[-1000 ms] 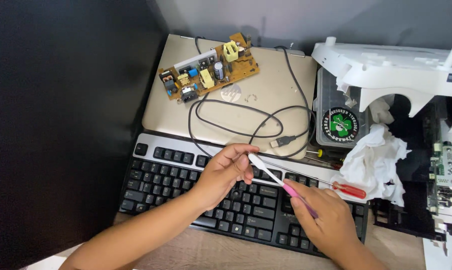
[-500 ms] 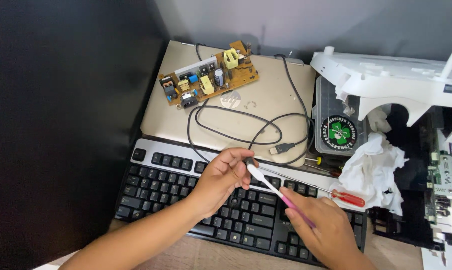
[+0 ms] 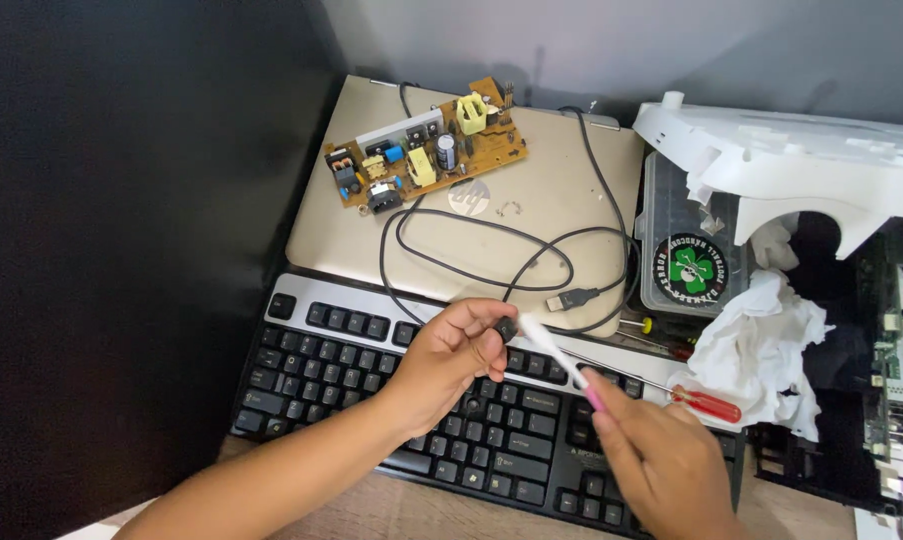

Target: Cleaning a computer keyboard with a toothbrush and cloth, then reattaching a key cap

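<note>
My left hand hovers over a black and silver keyboard and pinches a small black keycap between thumb and fingers. My right hand grips the pink handle of a white brush, whose head touches the keycap. Both hands are above the keyboard's middle rows.
A closed tan laptop lies behind the keyboard, carrying a brown circuit board and a looped black cable. A red-handled screwdriver, crumpled white tissue, a clear box with a round sticker and white plastic printer parts sit to the right.
The camera view shifted slightly. Both hands stayed together over the keyboard, with the brush moving against the keycap.
</note>
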